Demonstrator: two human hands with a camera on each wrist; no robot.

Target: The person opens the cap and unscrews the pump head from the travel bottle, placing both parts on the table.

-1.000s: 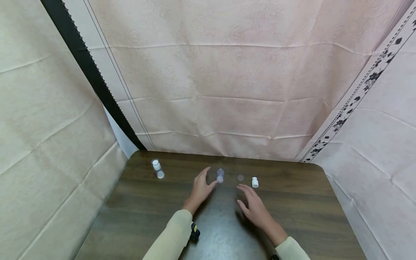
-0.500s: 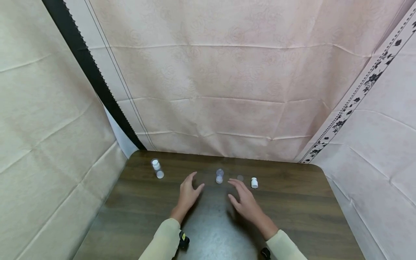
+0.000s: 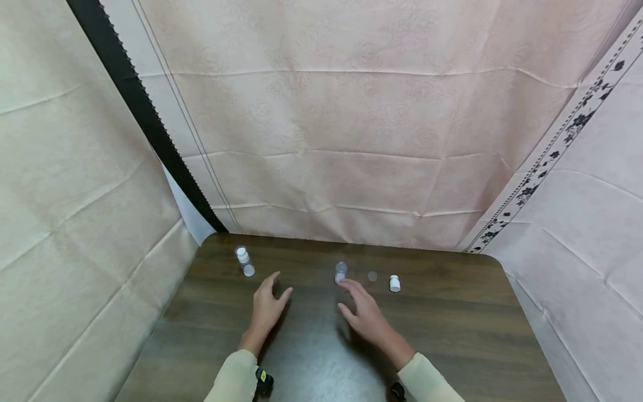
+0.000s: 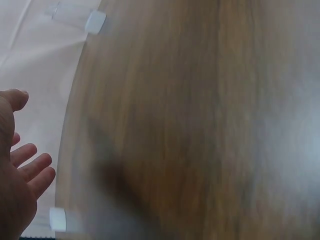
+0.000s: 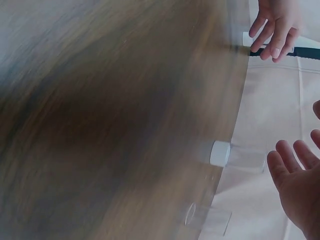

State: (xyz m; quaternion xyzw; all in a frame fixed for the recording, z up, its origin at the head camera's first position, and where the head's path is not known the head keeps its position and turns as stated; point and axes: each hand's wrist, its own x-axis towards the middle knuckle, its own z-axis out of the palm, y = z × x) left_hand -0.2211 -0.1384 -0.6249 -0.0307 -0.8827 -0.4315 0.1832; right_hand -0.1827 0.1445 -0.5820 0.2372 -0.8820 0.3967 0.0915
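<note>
My left hand (image 3: 267, 307) is over the left half of the table, fingers spread, holding nothing. The nearest thing to it is a small clear container (image 3: 244, 261) with white parts at its top and bottom, near the back left. My right hand (image 3: 365, 316) has loosely bent fingers and a gap between thumb and fingers. Its fingertips overlap the base of the middle clear container (image 3: 341, 268) in the head view. In the right wrist view that container's white part (image 5: 220, 153) stands apart from the fingers. My left hand also appears at that view's top right.
A clear round piece (image 3: 372, 276) and a small white bottle (image 3: 394, 283) stand to the right along the back of the brown wooden table (image 3: 321, 357). Pale cloth curtains (image 3: 351, 139) hang behind and at both sides.
My left hand has moved left, away from the middle container toward the left one. My right hand has also shifted left, from near the white bottle to the middle container. The containers stay put.
</note>
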